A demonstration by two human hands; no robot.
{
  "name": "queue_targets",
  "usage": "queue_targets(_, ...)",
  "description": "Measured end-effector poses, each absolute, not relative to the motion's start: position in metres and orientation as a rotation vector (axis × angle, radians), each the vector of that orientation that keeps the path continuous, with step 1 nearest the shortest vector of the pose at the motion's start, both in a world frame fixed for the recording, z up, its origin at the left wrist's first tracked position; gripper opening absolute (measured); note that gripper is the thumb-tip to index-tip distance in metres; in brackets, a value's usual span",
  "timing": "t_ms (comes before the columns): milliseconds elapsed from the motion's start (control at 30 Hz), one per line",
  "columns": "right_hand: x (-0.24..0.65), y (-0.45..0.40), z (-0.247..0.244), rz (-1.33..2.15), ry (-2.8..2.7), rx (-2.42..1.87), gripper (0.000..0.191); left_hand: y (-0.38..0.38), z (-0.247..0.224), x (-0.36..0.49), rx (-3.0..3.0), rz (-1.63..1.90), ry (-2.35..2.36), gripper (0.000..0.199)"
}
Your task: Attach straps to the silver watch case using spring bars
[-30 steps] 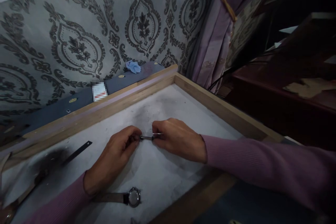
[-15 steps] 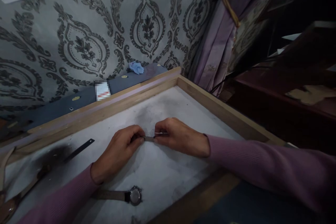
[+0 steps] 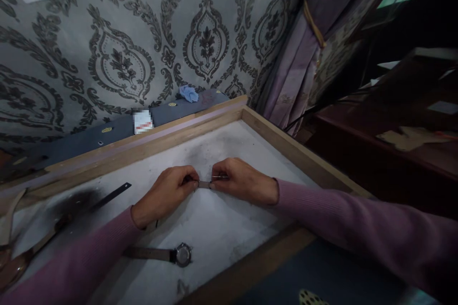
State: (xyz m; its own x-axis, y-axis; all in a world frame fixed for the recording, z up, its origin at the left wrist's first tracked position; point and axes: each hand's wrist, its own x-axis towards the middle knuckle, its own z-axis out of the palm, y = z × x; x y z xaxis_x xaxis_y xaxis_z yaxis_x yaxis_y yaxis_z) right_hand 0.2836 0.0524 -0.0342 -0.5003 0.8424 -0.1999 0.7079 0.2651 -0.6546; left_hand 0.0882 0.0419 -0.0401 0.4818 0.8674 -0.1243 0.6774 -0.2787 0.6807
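Note:
My left hand (image 3: 166, 193) and my right hand (image 3: 246, 182) face each other above the white work surface (image 3: 229, 228). Stretched between their fingertips is a narrow brown watch strap (image 3: 204, 184); only its short middle part shows, and my fingers cover both ends. A thin shiny metal piece (image 3: 220, 177) pokes out between the thumb and fingers of my right hand, too small to name. Nearer to me lies a wristwatch (image 3: 183, 254) with a brown strap, its far end hidden by my left sleeve.
A dark flat blade with a hole (image 3: 113, 195) lies left of my left hand. Brown leather straps (image 3: 43, 240) lie at the far left. A raised wooden rim (image 3: 286, 147) borders the surface. Behind it sit a crumpled blue cloth (image 3: 189, 94) and a white packet (image 3: 143, 123).
My view has shifted slightly. Both hands keep their hold on the strap, with its visible middle now facing me a little more flatly.

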Motion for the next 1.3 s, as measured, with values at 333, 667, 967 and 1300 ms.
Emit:
queue_targets(333,0.284,0.055,-0.038,0.975,-2.359,-1.393,0.008,0.016,-0.029,0.055,2.128,0.397,1.348,0.014)
queue_targets(667,0.285,0.057,-0.043,0.86,-2.287,-1.381,0.01,-0.043,-0.024,0.012,2.234,0.351,1.416,0.016)
queue_targets(967,0.27,0.037,-0.043,0.456,-2.586,-1.265,0.019,-0.066,-0.042,-0.003,2.262,0.462,1.429,0.019)
queue_targets(1300,0.271,0.039,-0.043,0.387,-2.646,-1.302,0.018,-0.067,-0.044,-0.007,2.321,0.601,1.438,0.02)
